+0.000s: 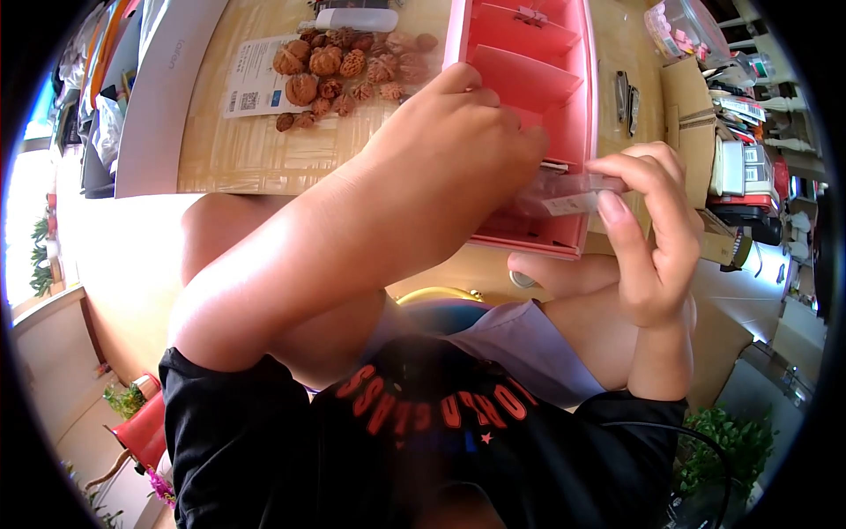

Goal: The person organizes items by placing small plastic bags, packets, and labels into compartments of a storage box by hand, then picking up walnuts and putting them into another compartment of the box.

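Observation:
My right hand (pixel 648 225) pinches a clear plastic packet (pixel 568 196) with a small white label between thumb and fingers. The packet is over the near end of a pink box (pixel 583 115) divided into compartments. My left hand (pixel 471 150) reaches across the box's left wall, back upward, with its fingers curled down beside the packet. Its fingertips are hidden, so I cannot make out what they hold. In the far compartment of the box lies a small dark item (pixel 531 16).
Left of the box, brown walnuts and wrinkled nuts or pits (pixel 326 62) lie on the table, partly over a white printed card (pixel 256 79). A white bottle (pixel 357 19) lies behind them. To the right are a dark folding tool (pixel 627 101), a cardboard box (pixel 689 123) and a clear tub (pixel 683 31).

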`<action>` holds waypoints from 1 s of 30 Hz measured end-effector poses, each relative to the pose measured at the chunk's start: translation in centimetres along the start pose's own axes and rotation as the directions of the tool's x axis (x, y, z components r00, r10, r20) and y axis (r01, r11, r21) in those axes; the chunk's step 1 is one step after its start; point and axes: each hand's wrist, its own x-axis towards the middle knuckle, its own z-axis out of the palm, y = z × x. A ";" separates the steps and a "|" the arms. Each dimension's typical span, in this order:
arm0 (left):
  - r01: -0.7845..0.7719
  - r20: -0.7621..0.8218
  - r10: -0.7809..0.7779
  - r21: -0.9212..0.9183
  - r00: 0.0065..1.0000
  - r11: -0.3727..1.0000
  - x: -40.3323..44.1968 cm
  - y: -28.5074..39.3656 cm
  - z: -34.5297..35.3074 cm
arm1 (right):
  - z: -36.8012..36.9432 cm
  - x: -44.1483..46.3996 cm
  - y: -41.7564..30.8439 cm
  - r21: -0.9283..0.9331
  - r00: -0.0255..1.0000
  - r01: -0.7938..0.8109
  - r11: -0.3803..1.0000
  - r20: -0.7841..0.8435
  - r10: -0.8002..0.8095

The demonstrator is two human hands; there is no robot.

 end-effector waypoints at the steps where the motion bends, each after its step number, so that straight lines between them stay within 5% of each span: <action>1: 0.007 0.012 -0.007 -0.008 1.000 1.000 0.1 0.1 -0.3 | -0.1 0.0 0.0 -0.001 1.000 0.004 1.000 0.007 -0.004; 4: 0.005 0.032 -0.006 0.005 0.999 1.000 0.2 -0.1 -0.8 | 0.0 0.4 -0.2 -0.095 0.980 0.181 0.979 0.095 -0.172; 14: -0.093 -0.082 0.094 0.018 0.992 0.996 0.2 -1.4 -0.9 | 2.8 0.3 -1.3 -0.162 0.993 0.112 0.980 0.047 -0.105; 20: -0.092 -0.095 0.076 -0.173 0.993 0.981 -0.5 -2.0 -1.6 | 2.4 0.5 -1.1 -0.175 0.995 -0.015 0.984 0.095 0.032; 30: -0.054 -0.037 0.052 -0.048 0.998 0.997 -0.6 -1.1 -1.5 | 3.0 1.0 -0.6 -0.247 0.993 -0.026 0.969 0.108 0.055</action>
